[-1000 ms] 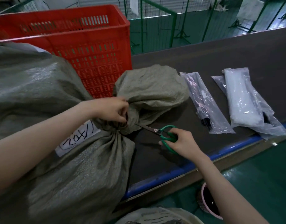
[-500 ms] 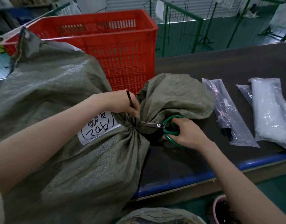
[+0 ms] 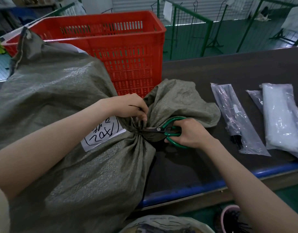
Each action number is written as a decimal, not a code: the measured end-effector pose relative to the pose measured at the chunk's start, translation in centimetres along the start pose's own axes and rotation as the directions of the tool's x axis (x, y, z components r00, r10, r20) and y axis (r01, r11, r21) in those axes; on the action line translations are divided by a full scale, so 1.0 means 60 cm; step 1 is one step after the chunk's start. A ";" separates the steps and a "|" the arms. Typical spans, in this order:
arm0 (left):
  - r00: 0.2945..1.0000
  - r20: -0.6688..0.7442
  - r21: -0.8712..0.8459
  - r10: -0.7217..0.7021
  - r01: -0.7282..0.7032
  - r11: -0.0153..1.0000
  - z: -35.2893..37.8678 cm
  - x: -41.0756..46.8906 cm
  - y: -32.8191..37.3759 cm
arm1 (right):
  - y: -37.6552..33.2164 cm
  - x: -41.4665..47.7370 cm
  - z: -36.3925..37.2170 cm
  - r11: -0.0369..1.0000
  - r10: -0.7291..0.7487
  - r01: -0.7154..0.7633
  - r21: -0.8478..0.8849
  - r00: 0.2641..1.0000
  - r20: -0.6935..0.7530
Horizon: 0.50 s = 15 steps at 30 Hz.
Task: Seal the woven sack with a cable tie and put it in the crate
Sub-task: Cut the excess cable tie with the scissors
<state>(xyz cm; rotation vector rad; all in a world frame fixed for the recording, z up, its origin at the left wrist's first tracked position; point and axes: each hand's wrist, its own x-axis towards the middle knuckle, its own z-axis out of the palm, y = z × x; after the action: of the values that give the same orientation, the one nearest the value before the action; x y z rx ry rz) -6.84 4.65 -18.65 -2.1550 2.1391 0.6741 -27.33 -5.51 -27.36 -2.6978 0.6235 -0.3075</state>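
A large grey-green woven sack (image 3: pixel 64 101) lies on the dark table, its neck gathered and cinched by a black cable tie (image 3: pixel 139 126). A white paper label (image 3: pixel 102 133) with handwriting sits beside the neck. My left hand (image 3: pixel 131 107) pinches the tie's loose tail just above the cinch. My right hand (image 3: pixel 190 132) grips green-handled scissors (image 3: pixel 163 130), their blades pointing left at the tie against the sack's neck. The red slatted crate (image 3: pixel 124 47) stands behind the sack at the back of the table.
Two clear plastic packs lie on the table at the right: one with black cable ties (image 3: pixel 235 120), one with white ties (image 3: pixel 282 118). The table's blue front edge (image 3: pixel 195 187) runs below. A pink-rimmed bin (image 3: pixel 229 217) sits on the green floor. Green railings stand behind.
My right hand has brought the scissors left, from the table up to the tie at the sack's neck. My left hand has shifted from gripping the neck to pinching the tie's tail.
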 end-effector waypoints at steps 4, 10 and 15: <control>1.000 0.005 -0.020 -0.001 0.001 1.000 0.002 0.000 -0.005 | -0.005 0.003 -0.004 1.000 -0.008 0.009 -0.009 1.000 0.020; 0.999 -0.031 -0.003 0.023 -0.023 1.000 0.003 0.002 -0.008 | -0.013 0.007 -0.013 0.982 -0.014 0.028 -0.184 0.997 0.079; 0.998 -0.057 0.034 0.026 -0.024 0.999 0.004 0.000 -0.009 | -0.002 0.001 0.002 0.956 -0.080 0.101 -0.275 0.993 0.088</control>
<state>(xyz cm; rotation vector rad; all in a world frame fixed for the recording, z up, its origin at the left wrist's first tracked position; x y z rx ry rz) -6.41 4.73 -19.01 -2.1604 2.1923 0.5809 -27.18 -5.38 -27.41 -2.9987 0.5581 -0.1482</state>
